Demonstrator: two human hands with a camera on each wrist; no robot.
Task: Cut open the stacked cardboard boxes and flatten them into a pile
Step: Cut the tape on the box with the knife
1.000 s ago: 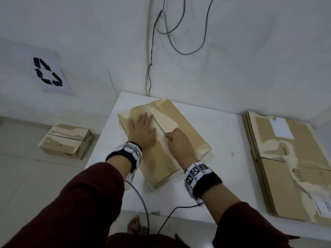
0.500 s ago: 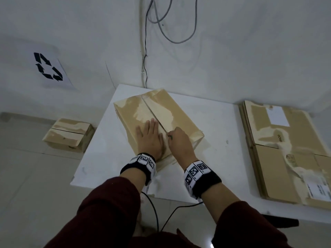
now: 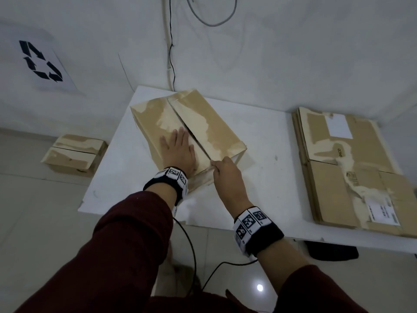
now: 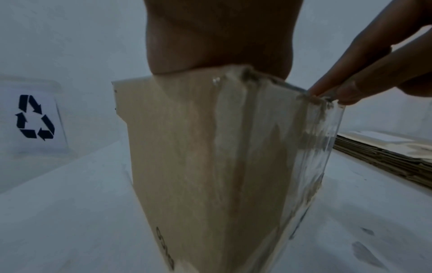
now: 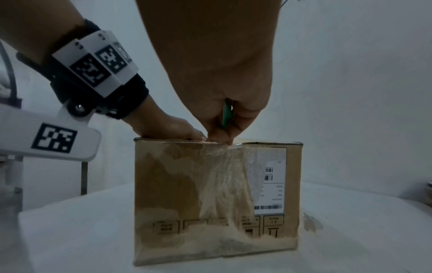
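Note:
A closed cardboard box (image 3: 203, 123) stands on the white table (image 3: 266, 136), its top seam running from the far edge toward me. My left hand (image 3: 178, 150) lies flat on the left top flap, fingers straight. My right hand (image 3: 225, 172) grips a green-handled cutter (image 5: 226, 116) at the near end of the seam, where clear tape (image 5: 219, 160) folds down the front face. In the left wrist view the right fingertips (image 4: 327, 92) sit at the box's top corner (image 4: 311, 97). The blade itself is hidden.
A pile of flattened boxes (image 3: 352, 168) lies on the table's right side. Another closed box (image 3: 74, 154) sits on the floor at the left, below a recycling sign (image 3: 40, 62). Cables hang down the wall behind the table and trail from my wrists.
My right hand has drawn the cutter along the seam from the box's middle to its near edge. My left hand slid back toward me on the left flap.

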